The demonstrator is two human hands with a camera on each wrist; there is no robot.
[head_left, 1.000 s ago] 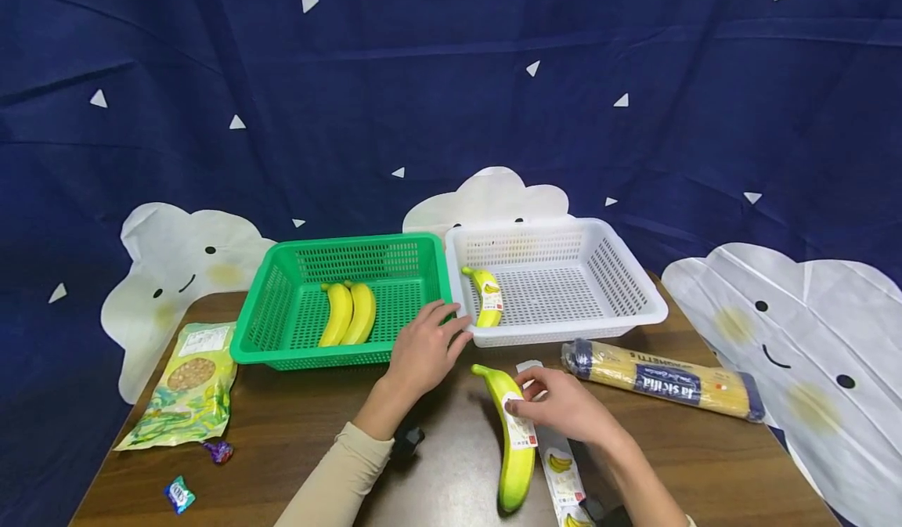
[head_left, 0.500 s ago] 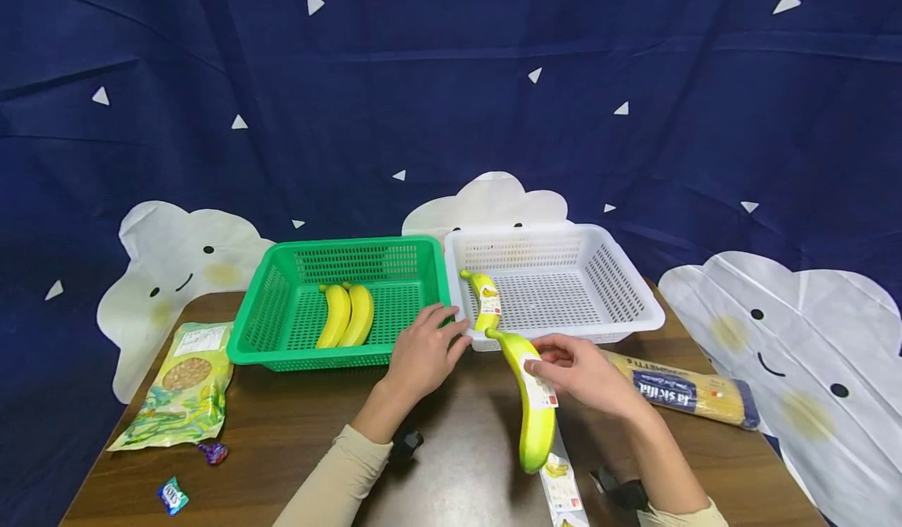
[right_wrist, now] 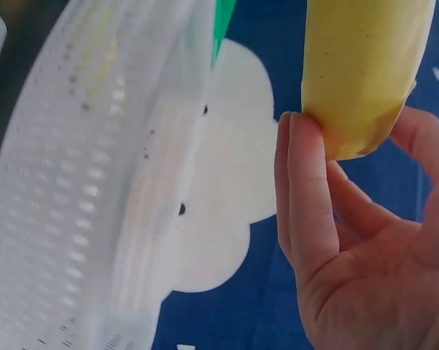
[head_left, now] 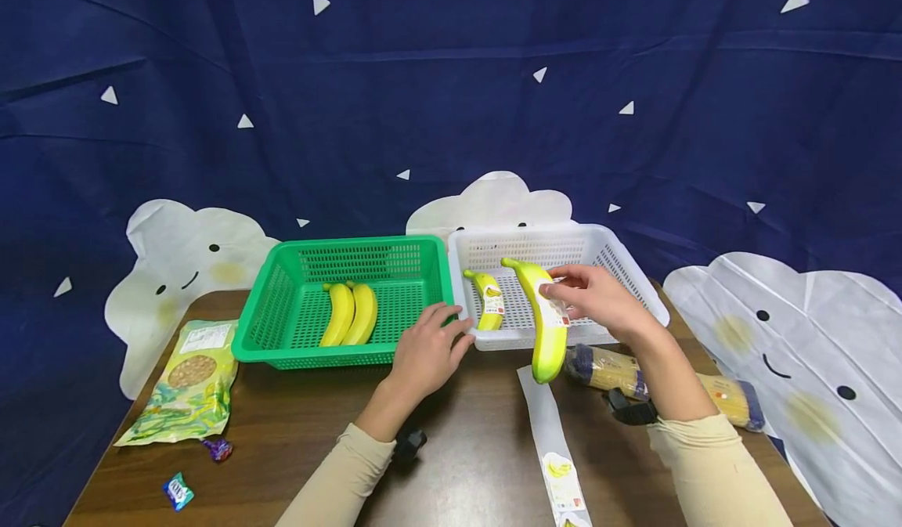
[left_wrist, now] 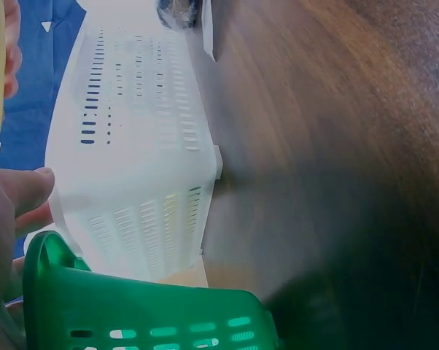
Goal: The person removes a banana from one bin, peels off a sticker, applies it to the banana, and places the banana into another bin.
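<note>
My right hand (head_left: 599,300) pinches a yellow banana (head_left: 546,347) with a white printed label, held over the front of the white basket (head_left: 507,341). In the right wrist view, fingers and thumb grip the banana (right_wrist: 362,65) from either side. A second labelled banana (head_left: 485,283) lies inside that basket at its left. My left hand (head_left: 426,351) rests where the white basket meets the green basket (head_left: 331,360), its thumb at the white rim in the left wrist view. Two bananas (head_left: 340,315) without visible labels lie side by side in the green basket.
A strip of banana labels (head_left: 543,417) lies on the table (head_left: 472,449) in front. The spaghetti pack (head_left: 736,402) at right is partly behind my right forearm. At left are a snack bag (head_left: 186,390), a purple-wrapped candy (head_left: 219,449) and a blue-green candy (head_left: 178,492).
My right hand has lifted the labelled banana from close over the table, up and forward to the white basket, uncovering the label strip. My left hand has stayed at the rims.
</note>
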